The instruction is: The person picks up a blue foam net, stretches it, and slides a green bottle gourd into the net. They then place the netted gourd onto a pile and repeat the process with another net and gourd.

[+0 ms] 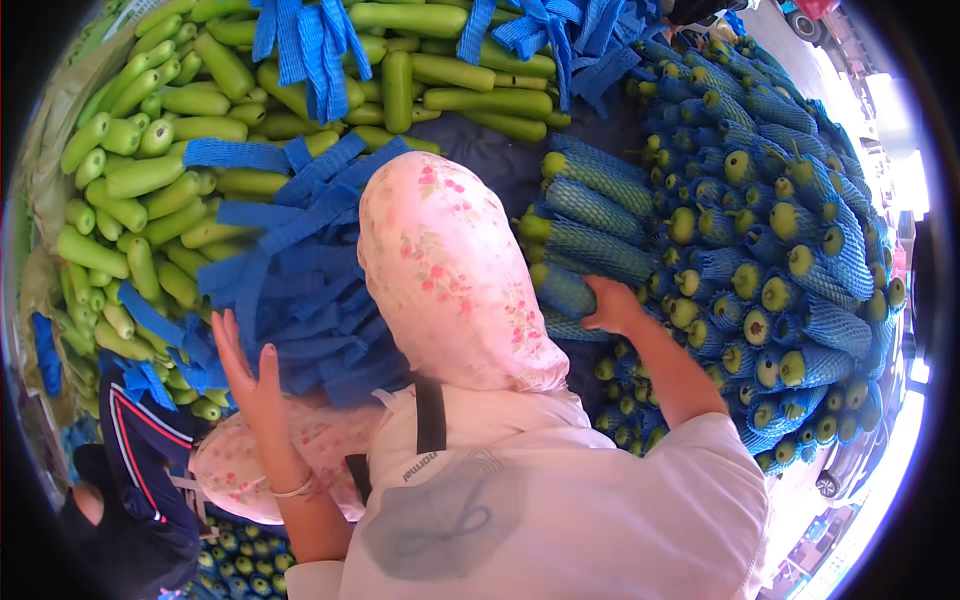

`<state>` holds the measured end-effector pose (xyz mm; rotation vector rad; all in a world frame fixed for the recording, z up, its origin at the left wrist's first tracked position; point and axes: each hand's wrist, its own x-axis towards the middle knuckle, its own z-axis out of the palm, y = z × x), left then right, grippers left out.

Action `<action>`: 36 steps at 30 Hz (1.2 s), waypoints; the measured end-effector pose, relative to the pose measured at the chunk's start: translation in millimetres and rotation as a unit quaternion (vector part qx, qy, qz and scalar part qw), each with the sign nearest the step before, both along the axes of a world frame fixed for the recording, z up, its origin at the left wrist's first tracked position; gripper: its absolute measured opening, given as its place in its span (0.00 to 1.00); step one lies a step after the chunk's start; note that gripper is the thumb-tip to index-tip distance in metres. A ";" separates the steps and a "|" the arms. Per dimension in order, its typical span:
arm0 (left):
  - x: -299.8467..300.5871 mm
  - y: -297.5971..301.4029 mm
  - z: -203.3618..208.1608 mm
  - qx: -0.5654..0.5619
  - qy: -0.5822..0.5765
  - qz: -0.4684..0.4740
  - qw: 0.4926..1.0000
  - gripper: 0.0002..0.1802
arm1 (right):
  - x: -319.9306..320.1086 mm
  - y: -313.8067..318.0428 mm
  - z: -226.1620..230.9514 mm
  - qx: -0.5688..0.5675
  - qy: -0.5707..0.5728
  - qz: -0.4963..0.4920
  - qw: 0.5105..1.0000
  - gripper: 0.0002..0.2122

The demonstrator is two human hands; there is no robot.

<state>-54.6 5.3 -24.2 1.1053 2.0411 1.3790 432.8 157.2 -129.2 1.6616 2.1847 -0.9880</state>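
My right hand is closed round the near end of a long green gourd in a blue foam net sleeve. That gourd lies beside a row of other sleeved gourds, right of my knee in pink flowered cloth. My left hand is raised with its fingers stretched out and apart, and I see nothing in it. Just beyond it lies a heap of flat, empty blue net sleeves. Bare light-green gourds are piled at the far left.
A tall stack of sleeved gourds stands on the right, ends facing me. More blue sleeves lie over bare gourds at the far side. Another person's striped trouser leg is at the lower left, near more sleeved gourds.
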 end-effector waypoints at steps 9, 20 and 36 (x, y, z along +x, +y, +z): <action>-9.7 -12.6 -10.0 -0.030 -0.032 0.044 0.998 0.28 | -18.9 -9.3 -23.9 0.328 0.026 0.050 0.943 0.19; 0.3 -14.3 -29.6 -0.126 0.109 0.030 0.986 0.36 | -282.8 23.4 146.0 0.156 0.384 0.193 0.890 0.14; -9.8 -22.8 -15.7 0.043 -0.393 -0.055 0.917 0.19 | -335.9 -0.5 105.1 -0.219 0.349 0.207 0.887 0.09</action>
